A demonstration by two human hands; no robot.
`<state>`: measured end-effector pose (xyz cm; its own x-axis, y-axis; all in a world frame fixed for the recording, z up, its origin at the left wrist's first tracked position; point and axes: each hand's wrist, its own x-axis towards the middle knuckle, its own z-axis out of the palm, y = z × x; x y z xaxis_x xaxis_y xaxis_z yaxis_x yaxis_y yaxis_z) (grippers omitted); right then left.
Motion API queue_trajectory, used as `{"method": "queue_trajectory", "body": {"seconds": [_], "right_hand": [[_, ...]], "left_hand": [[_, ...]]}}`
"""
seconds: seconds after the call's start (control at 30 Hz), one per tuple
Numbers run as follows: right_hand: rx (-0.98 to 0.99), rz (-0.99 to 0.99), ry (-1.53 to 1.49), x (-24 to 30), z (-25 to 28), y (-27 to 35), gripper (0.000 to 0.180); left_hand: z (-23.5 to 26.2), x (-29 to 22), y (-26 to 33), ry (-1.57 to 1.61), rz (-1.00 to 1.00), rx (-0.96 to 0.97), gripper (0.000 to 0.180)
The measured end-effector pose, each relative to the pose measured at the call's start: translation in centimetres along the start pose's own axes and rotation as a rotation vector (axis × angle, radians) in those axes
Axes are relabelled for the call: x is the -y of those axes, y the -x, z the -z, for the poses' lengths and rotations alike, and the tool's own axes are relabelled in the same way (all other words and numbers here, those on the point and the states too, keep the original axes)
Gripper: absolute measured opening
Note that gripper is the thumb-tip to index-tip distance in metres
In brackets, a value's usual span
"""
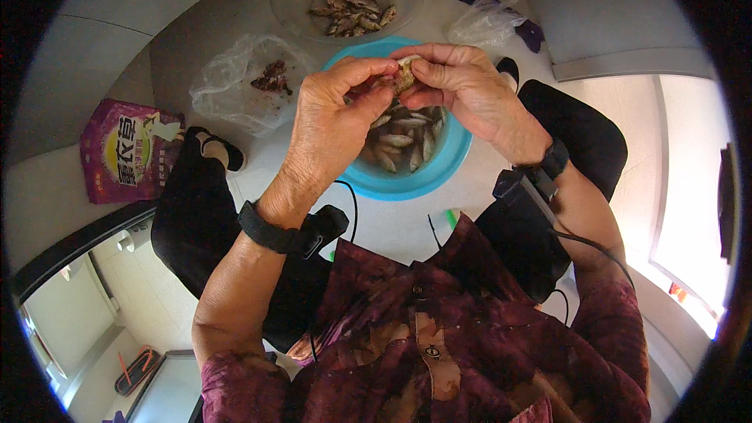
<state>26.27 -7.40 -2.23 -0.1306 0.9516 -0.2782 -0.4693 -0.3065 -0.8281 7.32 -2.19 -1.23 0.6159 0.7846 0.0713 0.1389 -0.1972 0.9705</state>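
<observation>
2 hands meet over the blue basin point(439, 180): the left hand point(333, 121) and right hand point(462, 82) both pinch 1 small fish point(404, 74) between closed fingertips, its long axis running roughly upright between them, above the fish lying in the basin.

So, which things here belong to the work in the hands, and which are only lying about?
In use:
left hand and right hand, both on one small fish
round blue plastic basin of fish
clear round bowl of fish
clear plastic bag with dark scraps

Lying about:
purple printed pouch
crumpled empty clear bag
</observation>
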Motion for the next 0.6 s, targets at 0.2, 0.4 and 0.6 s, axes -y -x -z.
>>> {"method": "queue_trajectory", "body": {"seconds": [0.2, 0.4, 0.6], "right_hand": [[-0.035, 0.023, 0.026, 0.13, -0.21, -0.12, 0.03], [-0.007, 0.009, 0.033, 0.12, -0.15, -0.05, 0.029], [-0.008, 0.011, 0.016, 0.04, -0.27, -0.2, 0.028]], "left_hand": [[-0.17, -0.25, 0.12, 0.022, -0.037, -0.045, 0.026], [0.08, -0.48, 0.01, 0.028, -0.035, 0.031, 0.028], [0.38, -0.76, -0.1, 0.062, 0.049, 0.063, 0.026]]}}
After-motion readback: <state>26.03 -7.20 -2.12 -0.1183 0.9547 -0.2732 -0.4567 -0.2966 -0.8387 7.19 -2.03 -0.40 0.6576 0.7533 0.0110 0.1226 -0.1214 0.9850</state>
